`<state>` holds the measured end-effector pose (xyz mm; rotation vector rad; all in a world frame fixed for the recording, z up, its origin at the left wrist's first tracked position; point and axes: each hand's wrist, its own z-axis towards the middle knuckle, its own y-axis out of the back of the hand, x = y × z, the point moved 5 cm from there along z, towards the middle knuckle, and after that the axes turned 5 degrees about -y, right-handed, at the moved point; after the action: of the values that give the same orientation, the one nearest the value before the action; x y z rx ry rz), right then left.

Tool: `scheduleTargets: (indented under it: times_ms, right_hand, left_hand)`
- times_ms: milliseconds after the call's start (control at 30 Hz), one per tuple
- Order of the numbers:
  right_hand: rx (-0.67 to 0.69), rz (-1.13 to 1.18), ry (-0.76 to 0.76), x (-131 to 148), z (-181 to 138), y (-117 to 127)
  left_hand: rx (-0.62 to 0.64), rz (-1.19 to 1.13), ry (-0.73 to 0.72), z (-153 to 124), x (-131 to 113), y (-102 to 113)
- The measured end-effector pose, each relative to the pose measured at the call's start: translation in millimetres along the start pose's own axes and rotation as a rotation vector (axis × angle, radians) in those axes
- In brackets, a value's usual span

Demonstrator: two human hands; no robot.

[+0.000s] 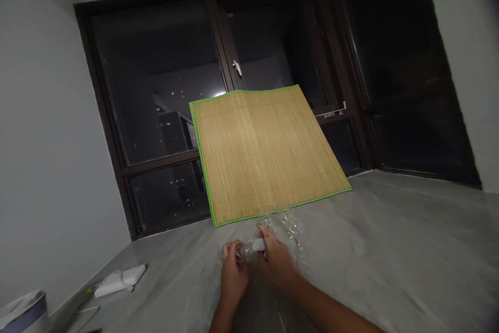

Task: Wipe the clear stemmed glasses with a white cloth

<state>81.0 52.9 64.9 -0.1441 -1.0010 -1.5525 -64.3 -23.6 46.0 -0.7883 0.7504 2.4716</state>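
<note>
Near the front of the grey stone sill, my left hand [233,273] is closed around a clear, shiny piece [245,252] that looks like glass or plastic. My right hand [277,260] pinches a small whitish piece [258,244] at the right end of that clear piece; whether the two are joined I cannot tell. Several more clear, glossy pieces [291,225] lie just beyond and to the right of my right hand. Their exact kind is hard to make out because they are transparent and blurred.
A bamboo mat [268,151] with green edging leans upright against the dark-framed window [156,83] behind my hands. A white bundle [120,280] lies on the sill [390,250] at the left. A round container [29,312] stands at the lower left corner.
</note>
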Motion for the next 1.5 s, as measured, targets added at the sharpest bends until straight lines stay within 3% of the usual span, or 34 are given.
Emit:
scheduleTargets:
  times_ms: [133,367,633,833,1033,1500]
  right_hand:
    - [0.014,0.021,-0.015,0,1,4]
    - [0.024,0.206,0.019,5,-5,8]
    - [-0.095,0.044,-0.037,-5,-1,1]
    - [-0.053,0.203,-0.062,-2,-2,3]
    - [0.055,0.369,0.072,6,-7,-1]
    - [0.179,0.537,0.041,13,-8,2]
  left_hand:
    - [0.035,0.023,-0.026,-1,-6,-2]
    - [-0.031,0.136,-0.029,-1,-3,3]
    - [0.069,0.129,-0.105,-3,-9,-5]
    - [0.015,0.154,-0.095,-2,-10,2]
    - [-0.08,0.215,-0.053,-1,-4,9]
    - [0.095,0.006,0.03,-6,16,0]
